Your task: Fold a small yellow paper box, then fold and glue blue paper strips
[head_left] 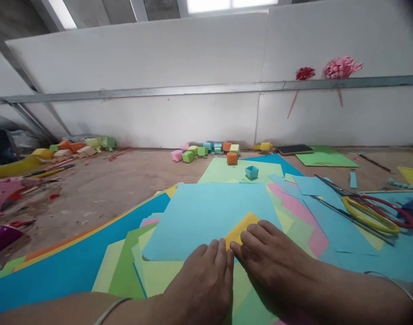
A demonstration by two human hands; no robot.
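A small folded piece of yellow paper (pixel 243 227) lies tilted on a light blue sheet (pixel 206 212). My left hand (pixel 209 275) presses on its lower left corner, fingers together and pointing forward. From the other side my right hand (pixel 267 253) holds the paper down, its fingers curled and its thumb near the left fingertips. Part of the yellow piece is hidden under the right fingers. Beyond it stands a small open blue paper box (pixel 251 172).
Scissors with red and yellow handles (pixel 371 215) lie to the right on blue paper. Several small coloured paper cubes (pixel 188 156) stand along the white wall (pixel 152 58). A dark phone (pixel 294 150) lies beside a green sheet (pixel 328 156). Layered coloured sheets spread under my hands.
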